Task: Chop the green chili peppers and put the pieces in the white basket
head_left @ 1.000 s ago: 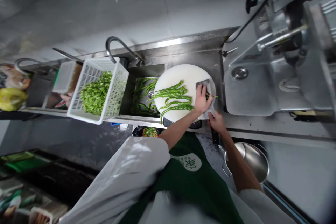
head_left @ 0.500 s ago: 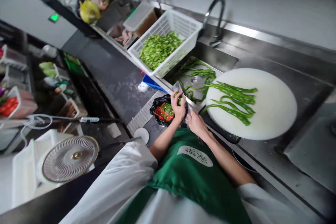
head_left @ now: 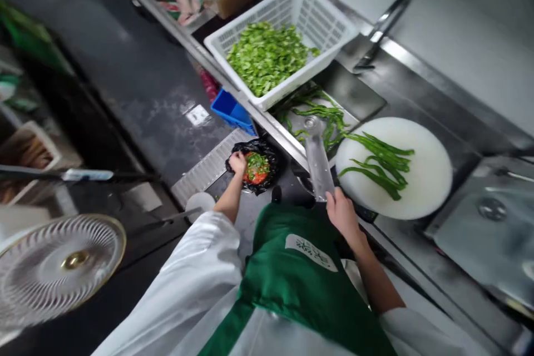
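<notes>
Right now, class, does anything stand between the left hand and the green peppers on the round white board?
Yes. Seen from the head camera, the black bag, the counter's front edge and the cleaver in the right hand lie between the left hand and those peppers.

Chili peppers (head_left: 386,160) lie on the cutting board (head_left: 425,178), more peppers (head_left: 320,112) in the sink (head_left: 357,95) left of it. Farther left stands a basket (head_left: 321,16) of chopped greens (head_left: 267,58); a bin bag (head_left: 272,160) sits below, before the sink.

The white patch (head_left: 312,252) on the green apron (head_left: 287,289) bears characters (head_left: 309,249) too blurred to read.
</notes>
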A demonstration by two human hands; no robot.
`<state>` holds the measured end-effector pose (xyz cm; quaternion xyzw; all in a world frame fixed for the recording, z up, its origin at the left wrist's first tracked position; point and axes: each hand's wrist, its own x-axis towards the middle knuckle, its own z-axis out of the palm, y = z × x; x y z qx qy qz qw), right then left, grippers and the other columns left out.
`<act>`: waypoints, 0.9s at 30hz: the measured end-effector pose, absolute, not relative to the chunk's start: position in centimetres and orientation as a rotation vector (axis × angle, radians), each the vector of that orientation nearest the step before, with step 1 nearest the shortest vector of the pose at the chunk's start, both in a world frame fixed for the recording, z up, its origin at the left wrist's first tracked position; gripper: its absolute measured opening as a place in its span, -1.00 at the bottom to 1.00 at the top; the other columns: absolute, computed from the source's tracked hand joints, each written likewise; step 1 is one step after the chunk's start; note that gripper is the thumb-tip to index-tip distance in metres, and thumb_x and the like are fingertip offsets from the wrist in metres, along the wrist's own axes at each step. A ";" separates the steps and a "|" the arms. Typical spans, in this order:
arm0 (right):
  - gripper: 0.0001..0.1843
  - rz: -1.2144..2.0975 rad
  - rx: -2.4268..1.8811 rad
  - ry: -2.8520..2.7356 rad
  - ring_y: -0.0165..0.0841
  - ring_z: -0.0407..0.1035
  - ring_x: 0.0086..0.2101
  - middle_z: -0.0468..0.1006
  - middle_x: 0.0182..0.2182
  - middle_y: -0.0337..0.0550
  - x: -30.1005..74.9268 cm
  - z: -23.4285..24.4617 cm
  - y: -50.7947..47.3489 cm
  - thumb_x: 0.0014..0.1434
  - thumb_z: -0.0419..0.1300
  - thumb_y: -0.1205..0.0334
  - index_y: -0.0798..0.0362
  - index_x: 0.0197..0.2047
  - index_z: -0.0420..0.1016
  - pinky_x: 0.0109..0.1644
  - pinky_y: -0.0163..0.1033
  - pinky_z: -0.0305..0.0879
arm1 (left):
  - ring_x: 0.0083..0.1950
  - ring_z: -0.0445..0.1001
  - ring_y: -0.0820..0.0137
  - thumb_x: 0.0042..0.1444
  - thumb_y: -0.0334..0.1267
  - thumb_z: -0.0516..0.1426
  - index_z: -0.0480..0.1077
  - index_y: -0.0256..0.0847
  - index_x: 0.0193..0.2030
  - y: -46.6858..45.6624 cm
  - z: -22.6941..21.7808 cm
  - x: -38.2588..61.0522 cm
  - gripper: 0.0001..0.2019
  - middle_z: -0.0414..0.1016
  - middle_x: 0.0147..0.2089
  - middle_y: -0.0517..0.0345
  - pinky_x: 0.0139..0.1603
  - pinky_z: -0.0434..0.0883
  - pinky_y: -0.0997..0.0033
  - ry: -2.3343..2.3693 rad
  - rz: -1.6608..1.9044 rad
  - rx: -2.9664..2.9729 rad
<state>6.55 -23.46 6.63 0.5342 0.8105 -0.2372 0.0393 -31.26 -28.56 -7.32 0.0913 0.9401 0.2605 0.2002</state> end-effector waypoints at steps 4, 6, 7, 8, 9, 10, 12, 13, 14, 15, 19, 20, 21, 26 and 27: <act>-0.67 -0.504 2.100 2.222 -0.14 0.46 -0.38 0.57 -0.43 0.00 14.9 8.4 -24.6 0.45 -0.04 0.12 0.11 -0.09 0.47 -0.30 -0.19 0.15 | 0.16 0.52 0.25 0.25 -0.46 -0.03 0.49 -0.28 0.11 -27.1 -7.0 -29.6 -0.62 0.52 0.13 -0.13 0.25 0.45 0.24 2.553 1.031 0.675; -0.62 -0.363 2.276 2.028 -0.12 0.48 -0.36 0.60 -0.37 0.08 18.4 9.1 -25.2 0.46 -0.07 0.13 0.17 0.01 0.48 -0.29 -0.17 0.18 | 0.06 0.55 0.26 0.23 -0.42 -0.01 0.51 -0.23 0.03 -23.4 -6.5 -26.2 -0.66 0.50 0.10 -0.10 0.16 0.51 0.24 2.334 1.364 1.019; -0.60 -0.307 2.334 1.929 -0.12 0.49 -0.35 0.61 -0.34 0.11 20.0 9.3 -25.4 0.47 -0.08 0.14 0.20 0.06 0.47 -0.29 -0.17 0.19 | 0.04 0.55 0.25 0.23 -0.40 0.01 0.52 -0.21 -0.01 -20.8 -6.0 -23.8 -0.69 0.51 0.06 -0.09 0.14 0.52 0.22 2.180 1.484 1.184; -0.59 -0.271 2.368 1.840 -0.12 0.50 -0.34 0.63 -0.31 0.14 21.5 9.3 -25.4 0.48 -0.09 0.16 0.22 0.09 0.47 -0.28 -0.16 0.21 | 0.04 0.55 0.24 0.23 -0.37 0.02 0.52 -0.19 -0.05 -17.8 -5.4 -20.9 -0.72 0.52 0.03 -0.07 0.16 0.52 0.21 2.019 1.534 1.341; -0.60 -0.256 2.385 1.768 -0.13 0.51 -0.33 0.63 -0.29 0.16 22.8 9.3 -25.3 0.49 -0.09 0.18 0.23 0.10 0.46 -0.26 -0.16 0.23 | 0.09 0.53 0.21 0.23 -0.35 0.04 0.53 -0.17 -0.08 -14.6 -4.7 -17.8 -0.75 0.54 -0.01 -0.06 0.21 0.50 0.18 1.870 1.525 1.500; -0.61 -0.258 2.391 1.716 -0.13 0.53 -0.31 0.64 -0.27 0.17 24.1 9.1 -25.1 0.49 -0.09 0.20 0.23 0.09 0.47 -0.24 -0.16 0.25 | 0.11 0.53 0.20 0.23 -0.35 0.04 0.54 -0.17 -0.09 -11.3 -3.9 -14.4 -0.75 0.55 -0.01 -0.06 0.25 0.48 0.18 1.744 1.486 1.627; -0.63 -0.294 2.375 1.676 -0.12 0.56 -0.26 0.65 -0.26 0.17 26.2 8.5 -24.5 0.51 -0.09 0.23 0.22 0.05 0.48 -0.19 -0.16 0.29 | 0.14 0.52 0.21 0.26 -0.34 0.03 0.54 -0.19 0.00 -5.2 -2.4 -7.7 -0.70 0.57 0.06 -0.09 0.29 0.44 0.18 1.541 1.286 1.848; -0.64 -0.317 2.359 1.679 -0.12 0.57 -0.23 0.65 -0.25 0.17 27.0 8.1 -24.0 0.51 -0.09 0.24 0.22 0.04 0.48 -0.17 -0.17 0.30 | 0.18 0.51 0.19 0.29 -0.33 0.03 0.53 -0.22 0.05 -2.7 -1.7 -4.6 -0.69 0.57 0.09 -0.12 0.32 0.42 0.17 1.490 1.136 1.950; -0.65 -0.340 2.341 1.687 -0.12 0.58 -0.21 0.66 -0.24 0.17 27.7 7.6 -23.5 0.52 -0.09 0.24 0.22 0.03 0.48 -0.16 -0.17 0.32 | 0.24 0.48 0.16 0.31 -0.30 0.05 0.52 -0.26 0.10 -0.6 -1.3 -1.8 -0.68 0.55 0.15 -0.17 0.37 0.38 0.12 1.482 0.969 2.044; -0.65 -0.364 2.322 1.695 -0.13 0.59 -0.19 0.66 -0.24 0.17 28.4 7.2 -22.9 0.52 -0.09 0.24 0.22 0.04 0.47 -0.15 -0.18 0.32 | 0.33 0.41 0.10 0.32 -0.25 0.07 0.50 -0.28 0.17 1.0 -1.0 0.6 -0.64 0.52 0.23 -0.21 0.43 0.31 0.04 1.493 0.796 2.126; -0.66 -0.482 2.266 1.706 -0.13 0.63 -0.16 0.68 -0.22 0.17 30.2 6.2 -20.2 0.53 -0.11 0.26 0.20 0.12 0.42 -0.15 -0.20 0.35 | 0.48 0.25 -0.06 0.38 0.08 0.06 0.29 -0.34 0.45 2.3 -1.2 6.9 -0.35 0.32 0.45 -0.27 0.53 0.06 -0.24 1.523 0.217 2.304; -0.67 -0.510 2.257 1.708 -0.12 0.63 -0.15 0.69 -0.20 0.19 30.5 6.1 -19.4 0.52 -0.10 0.28 0.20 0.14 0.41 -0.14 -0.20 0.36 | 0.49 0.22 -0.09 0.38 0.15 0.04 0.23 -0.34 0.49 1.7 -1.4 7.7 -0.28 0.29 0.47 -0.28 0.54 0.01 -0.27 1.509 0.142 2.334; -0.68 -0.530 2.250 1.710 -0.12 0.64 -0.14 0.69 -0.18 0.21 30.8 6.0 -18.5 0.51 -0.07 0.30 0.21 0.16 0.39 -0.13 -0.19 0.37 | 0.52 0.18 -0.12 0.37 0.23 0.02 0.18 -0.35 0.53 0.9 -1.7 8.2 -0.20 0.24 0.50 -0.31 0.55 -0.04 -0.31 1.492 0.090 2.369; -0.61 -0.560 2.188 1.787 -0.05 0.63 -0.06 0.68 -0.09 0.32 30.4 5.9 -14.1 0.42 -0.06 0.43 0.26 0.24 0.34 -0.04 -0.13 0.39 | 0.64 -0.24 -0.33 0.11 0.52 0.12 -0.11 -0.34 0.64 -3.3 -2.6 8.7 0.21 -0.19 0.64 -0.38 0.55 -0.26 -0.41 1.389 -0.042 2.550; -0.58 -0.564 2.165 1.813 -0.04 0.62 -0.04 0.68 -0.09 0.33 29.8 5.9 -13.3 0.42 -0.09 0.44 0.27 0.27 0.32 -0.03 -0.11 0.39 | 0.64 -0.27 -0.33 0.09 0.53 0.13 -0.15 -0.35 0.65 -3.7 -2.8 8.6 0.25 -0.22 0.64 -0.40 0.55 -0.27 -0.41 1.390 -0.044 2.566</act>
